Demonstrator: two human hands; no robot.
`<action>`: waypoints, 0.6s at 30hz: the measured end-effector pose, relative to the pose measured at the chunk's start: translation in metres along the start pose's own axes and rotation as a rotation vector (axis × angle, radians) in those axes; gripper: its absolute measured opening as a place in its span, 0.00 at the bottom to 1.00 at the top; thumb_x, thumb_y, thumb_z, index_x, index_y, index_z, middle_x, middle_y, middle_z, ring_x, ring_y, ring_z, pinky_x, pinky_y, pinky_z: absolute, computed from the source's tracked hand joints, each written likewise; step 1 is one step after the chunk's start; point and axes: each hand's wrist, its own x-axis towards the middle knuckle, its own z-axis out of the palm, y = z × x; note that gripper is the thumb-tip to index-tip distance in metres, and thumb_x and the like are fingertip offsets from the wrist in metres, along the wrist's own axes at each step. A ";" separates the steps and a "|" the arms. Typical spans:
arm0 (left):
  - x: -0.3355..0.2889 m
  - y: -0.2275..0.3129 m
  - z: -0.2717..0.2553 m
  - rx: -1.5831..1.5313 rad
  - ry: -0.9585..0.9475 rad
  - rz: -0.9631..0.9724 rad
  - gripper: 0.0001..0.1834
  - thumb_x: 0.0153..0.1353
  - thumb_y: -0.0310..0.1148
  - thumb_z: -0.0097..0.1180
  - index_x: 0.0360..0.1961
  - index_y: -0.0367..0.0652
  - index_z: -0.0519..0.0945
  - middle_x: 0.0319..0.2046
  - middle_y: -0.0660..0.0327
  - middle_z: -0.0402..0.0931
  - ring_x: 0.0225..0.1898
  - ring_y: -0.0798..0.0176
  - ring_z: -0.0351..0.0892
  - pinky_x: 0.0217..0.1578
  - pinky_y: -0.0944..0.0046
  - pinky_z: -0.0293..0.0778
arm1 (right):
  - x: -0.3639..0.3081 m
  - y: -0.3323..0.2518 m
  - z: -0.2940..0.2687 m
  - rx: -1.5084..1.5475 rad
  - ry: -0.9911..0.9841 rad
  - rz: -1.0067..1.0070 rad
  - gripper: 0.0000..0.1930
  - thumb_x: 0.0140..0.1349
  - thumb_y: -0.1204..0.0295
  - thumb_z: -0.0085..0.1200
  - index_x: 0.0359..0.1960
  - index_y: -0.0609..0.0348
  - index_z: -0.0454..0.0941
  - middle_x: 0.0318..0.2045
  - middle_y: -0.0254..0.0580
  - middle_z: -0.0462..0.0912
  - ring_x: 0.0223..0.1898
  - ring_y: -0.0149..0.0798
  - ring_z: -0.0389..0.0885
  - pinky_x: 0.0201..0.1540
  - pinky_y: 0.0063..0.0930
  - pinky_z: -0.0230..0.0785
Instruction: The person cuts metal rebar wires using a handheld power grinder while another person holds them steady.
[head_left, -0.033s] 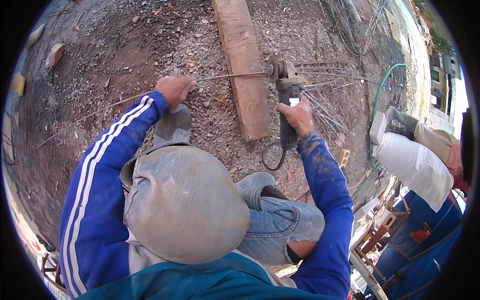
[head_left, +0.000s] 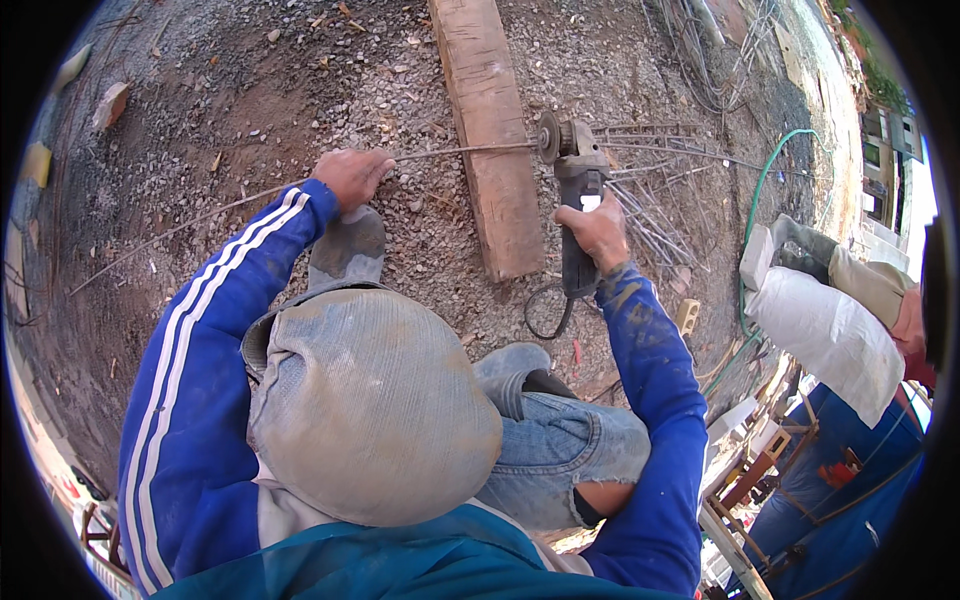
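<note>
My left hand [head_left: 352, 179] is closed around a long thin steel rod [head_left: 450, 153], which runs out past the hand to the far left. The rod crosses a thick wooden beam [head_left: 490, 150] lying on the gravel. In my right hand [head_left: 600, 228] is a grey and black angle grinder [head_left: 580, 185], gripped by its body with the disc upright. The grinder's disc [head_left: 547, 138] meets the rod just right of the beam; whether it is cutting I cannot tell. A black cord loops from the grinder's lower end.
Thin rods [head_left: 650, 215] lie in a loose heap right of the grinder. A green hose [head_left: 758, 205] curves beyond them, near a person [head_left: 880, 290] beside a white sack [head_left: 830, 325]. A perforated brick [head_left: 687, 316] sits near my right forearm. My bent legs [head_left: 560, 455] are close below.
</note>
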 end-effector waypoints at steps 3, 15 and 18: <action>-0.005 -0.008 0.001 0.017 0.010 0.006 0.15 0.70 0.46 0.47 0.43 0.50 0.80 0.31 0.52 0.83 0.34 0.44 0.82 0.35 0.45 0.76 | -0.003 -0.020 -0.001 0.037 -0.080 0.039 0.35 0.37 0.59 0.70 0.49 0.67 0.76 0.39 0.52 0.85 0.41 0.48 0.84 0.48 0.38 0.75; -0.004 -0.010 0.009 0.053 -0.005 -0.008 0.16 0.72 0.47 0.44 0.45 0.51 0.80 0.33 0.54 0.83 0.36 0.46 0.82 0.36 0.47 0.77 | -0.002 -0.008 0.007 0.036 -0.005 -0.041 0.27 0.39 0.63 0.71 0.41 0.67 0.78 0.34 0.43 0.85 0.33 0.38 0.83 0.40 0.32 0.76; -0.001 -0.009 0.012 0.051 0.014 0.006 0.17 0.72 0.47 0.44 0.46 0.51 0.80 0.34 0.55 0.83 0.36 0.47 0.83 0.37 0.47 0.77 | -0.001 -0.003 0.004 0.021 0.002 -0.057 0.28 0.39 0.63 0.71 0.41 0.66 0.78 0.33 0.42 0.84 0.33 0.37 0.83 0.40 0.32 0.75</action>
